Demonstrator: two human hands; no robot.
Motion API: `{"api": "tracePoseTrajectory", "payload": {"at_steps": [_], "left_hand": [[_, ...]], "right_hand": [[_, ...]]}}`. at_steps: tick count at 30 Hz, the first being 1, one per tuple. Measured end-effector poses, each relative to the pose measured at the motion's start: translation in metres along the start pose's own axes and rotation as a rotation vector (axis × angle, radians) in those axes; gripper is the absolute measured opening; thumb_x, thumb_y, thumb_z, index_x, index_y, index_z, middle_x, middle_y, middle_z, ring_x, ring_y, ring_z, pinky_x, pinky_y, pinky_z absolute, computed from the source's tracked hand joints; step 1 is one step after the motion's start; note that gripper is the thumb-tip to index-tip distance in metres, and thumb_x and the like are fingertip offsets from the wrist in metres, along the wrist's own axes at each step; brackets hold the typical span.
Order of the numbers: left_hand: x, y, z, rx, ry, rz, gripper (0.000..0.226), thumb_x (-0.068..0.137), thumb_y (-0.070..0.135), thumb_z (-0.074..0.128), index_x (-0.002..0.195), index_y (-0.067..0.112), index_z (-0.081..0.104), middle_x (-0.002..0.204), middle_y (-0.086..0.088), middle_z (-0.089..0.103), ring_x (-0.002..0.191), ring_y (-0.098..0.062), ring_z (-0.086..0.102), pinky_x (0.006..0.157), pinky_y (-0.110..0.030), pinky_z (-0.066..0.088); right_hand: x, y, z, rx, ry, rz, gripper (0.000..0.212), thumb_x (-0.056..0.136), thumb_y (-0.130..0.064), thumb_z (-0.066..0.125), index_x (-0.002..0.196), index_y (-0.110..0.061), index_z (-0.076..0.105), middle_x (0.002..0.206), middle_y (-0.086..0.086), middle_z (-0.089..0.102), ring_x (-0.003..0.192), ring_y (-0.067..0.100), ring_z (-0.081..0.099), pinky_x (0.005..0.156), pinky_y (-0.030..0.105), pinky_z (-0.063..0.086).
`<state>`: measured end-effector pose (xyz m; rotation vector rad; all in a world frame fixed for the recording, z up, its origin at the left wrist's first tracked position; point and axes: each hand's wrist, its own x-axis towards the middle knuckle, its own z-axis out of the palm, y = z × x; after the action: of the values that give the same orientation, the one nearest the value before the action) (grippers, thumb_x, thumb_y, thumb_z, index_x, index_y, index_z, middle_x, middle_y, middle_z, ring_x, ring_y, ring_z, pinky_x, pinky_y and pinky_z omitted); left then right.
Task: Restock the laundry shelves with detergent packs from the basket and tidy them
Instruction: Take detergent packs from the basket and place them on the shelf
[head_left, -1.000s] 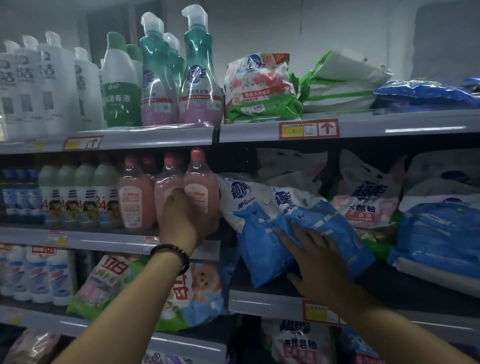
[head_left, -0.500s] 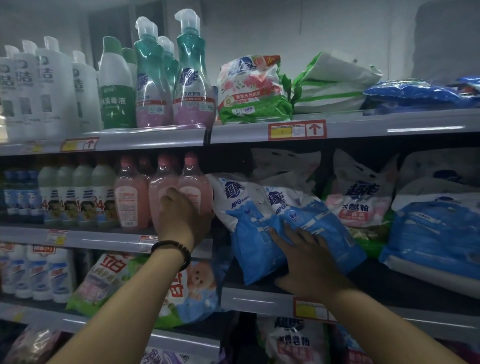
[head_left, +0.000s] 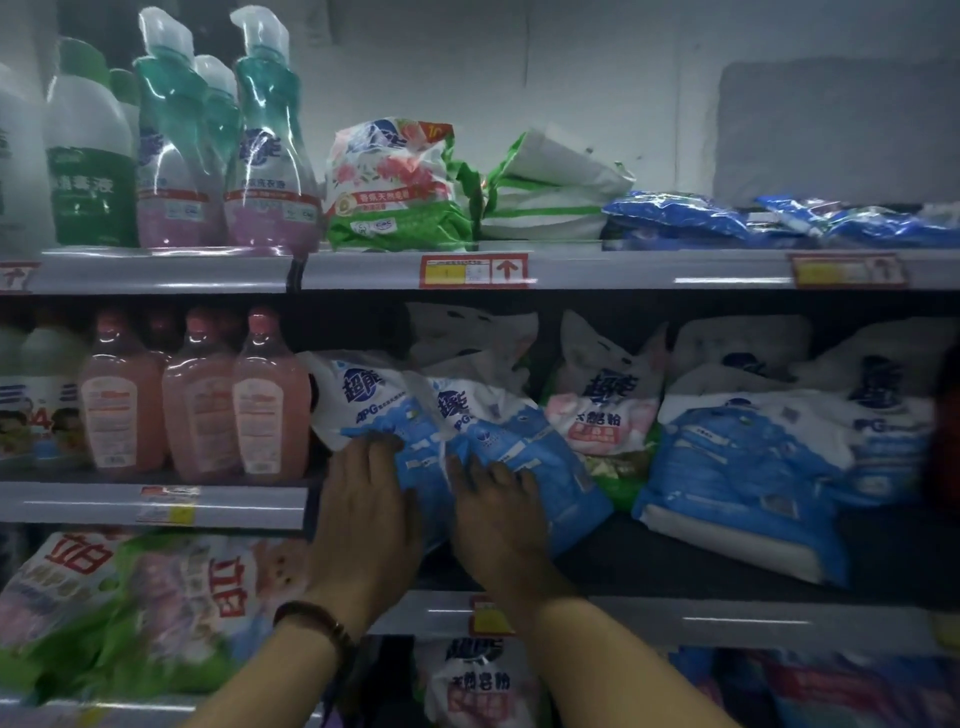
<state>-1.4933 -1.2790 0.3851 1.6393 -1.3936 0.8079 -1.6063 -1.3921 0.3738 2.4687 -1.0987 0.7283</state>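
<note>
Two blue-and-white detergent packs lean side by side on the middle shelf (head_left: 727, 618). My left hand (head_left: 369, 509), with a bead bracelet on the wrist, lies flat on the lower part of the left pack (head_left: 363, 400), fingers spread. My right hand (head_left: 498, 519) presses flat on the right pack (head_left: 524, 441), which tilts to the right. Neither hand is closed around a pack. No basket is in view.
Pink bottles (head_left: 270, 400) stand just left of the packs. A pink-and-white pack (head_left: 602, 410) and big blue packs (head_left: 737, 467) lie to the right. The top shelf holds teal bottles (head_left: 270, 156) and a green pack (head_left: 395, 192). Bags (head_left: 130, 597) fill the lower left shelf.
My left hand left the pink bottle and moved right onto the left blue pack. My right hand stayed on the right pack. The view shifted right and closer.
</note>
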Motion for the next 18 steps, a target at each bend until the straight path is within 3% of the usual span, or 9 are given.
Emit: {"api": "tracePoseTrajectory", "payload": {"at_steps": [2,4,5,7,9,12,14,18], "left_hand": [[-0.002,0.014,0.023,-0.170,-0.042,-0.022,0.056,0.089,-0.003,0.062,0.142,0.004,0.045,0.144,-0.015,0.049,0.134,-0.032,0.046,0.115,-0.045,0.043],[0.000,0.026,0.042,-0.328,-0.037,-0.137,0.057,0.089,-0.010,0.056,0.142,0.006,0.044,0.146,-0.012,0.048,0.137,-0.028,0.045,0.117,-0.040,0.039],[0.002,0.030,0.051,-0.374,-0.026,-0.185,0.054,0.088,-0.009,0.054,0.139,0.006,0.046,0.141,-0.012,0.050,0.133,-0.028,0.048,0.115,-0.038,0.039],[0.002,0.035,0.069,-0.320,-0.010,-0.191,0.046,0.086,0.002,0.050,0.132,0.006,0.052,0.130,-0.011,0.055,0.124,-0.029,0.053,0.111,-0.040,0.041],[-0.004,0.032,0.087,-0.089,-0.039,-0.098,0.045,0.088,0.015,0.050,0.132,0.008,0.055,0.131,-0.011,0.057,0.129,-0.032,0.052,0.118,-0.047,0.036],[-0.015,0.026,0.101,0.186,-0.156,-0.053,0.051,0.093,0.024,0.057,0.142,0.010,0.051,0.145,-0.011,0.053,0.147,-0.035,0.037,0.128,-0.053,0.019],[-0.019,0.024,0.106,0.245,-0.183,-0.066,0.056,0.093,0.026,0.060,0.145,0.008,0.050,0.149,-0.012,0.052,0.152,-0.036,0.032,0.128,-0.055,0.016],[-0.018,0.025,0.107,0.260,-0.158,-0.056,0.054,0.092,0.030,0.062,0.140,0.007,0.053,0.147,-0.014,0.055,0.151,-0.037,0.034,0.127,-0.057,0.019]], "right_hand": [[0.005,0.005,-0.001,-0.004,0.033,0.062,0.073,0.076,-0.041,0.078,0.140,-0.011,0.058,0.108,0.011,0.077,0.101,0.036,0.070,0.091,0.057,0.049],[0.004,0.013,-0.002,0.012,0.079,0.115,0.081,0.070,-0.041,0.085,0.138,-0.006,0.060,0.089,0.010,0.078,0.097,0.034,0.071,0.090,0.062,0.052],[0.003,0.017,0.001,0.021,0.103,0.125,0.082,0.074,-0.038,0.084,0.143,-0.004,0.056,0.091,0.011,0.077,0.101,0.035,0.070,0.091,0.064,0.053],[0.002,0.027,0.011,0.051,0.137,0.150,0.082,0.087,-0.034,0.074,0.156,-0.007,0.040,0.124,0.020,0.070,0.125,0.039,0.061,0.101,0.066,0.048],[0.000,0.035,0.016,0.119,0.097,0.205,0.088,0.090,-0.045,0.069,0.161,-0.011,0.029,0.159,0.026,0.041,0.151,0.044,0.035,0.115,0.068,0.035],[0.000,0.041,0.013,0.129,-0.047,0.188,0.104,0.087,-0.052,0.069,0.165,-0.017,0.011,0.173,0.021,0.006,0.161,0.041,0.001,0.126,0.066,0.009],[0.001,0.041,0.010,0.122,-0.059,0.175,0.100,0.090,-0.046,0.067,0.166,-0.018,0.009,0.174,0.019,0.006,0.161,0.040,0.000,0.126,0.065,0.005],[0.002,0.037,0.013,0.137,0.003,0.185,0.079,0.093,-0.042,0.061,0.162,-0.020,0.029,0.168,0.014,0.030,0.159,0.038,0.018,0.124,0.067,0.012]]}}
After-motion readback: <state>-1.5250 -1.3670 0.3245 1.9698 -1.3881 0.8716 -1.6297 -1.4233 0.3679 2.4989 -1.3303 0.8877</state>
